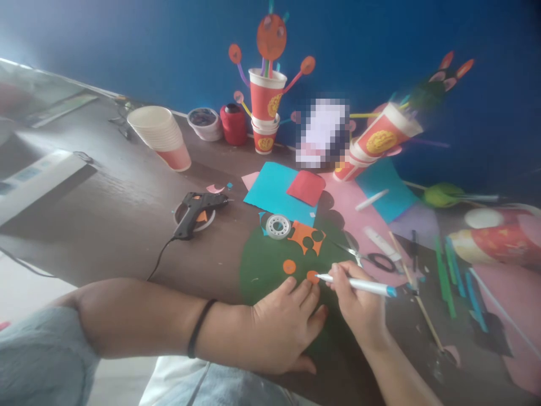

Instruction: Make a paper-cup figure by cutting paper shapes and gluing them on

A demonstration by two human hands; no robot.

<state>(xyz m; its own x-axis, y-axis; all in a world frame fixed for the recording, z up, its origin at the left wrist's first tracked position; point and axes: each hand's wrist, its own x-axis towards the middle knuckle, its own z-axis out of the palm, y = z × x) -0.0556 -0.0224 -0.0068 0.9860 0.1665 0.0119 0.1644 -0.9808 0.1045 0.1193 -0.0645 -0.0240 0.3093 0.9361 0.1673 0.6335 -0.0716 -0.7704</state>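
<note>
My left hand (291, 321) lies flat on dark green paper (260, 254), fingers spread. Its fingertips touch or nearly touch the lower edge of a small orange paper circle (313, 276). A white marker with a blue end (359, 286) is pinched in my right hand (359, 310), its tip at that circle. Just to the left, a second orange circle (289, 267) with a small mark rests on the green paper. Above them are an orange paper scrap with round holes (301, 235) and a white tape roll (278, 226). Scissors with black handles (380, 261) lie beyond my right hand.
A black glue gun (194, 211) rests over a ring on the left, its cord trailing down. Stacked paper cups (163, 138) stand behind it. Decorated cup figures (267, 93) line the blue wall. Blue paper (270, 189), pink paper (342, 197) and straws (446, 276) lie about.
</note>
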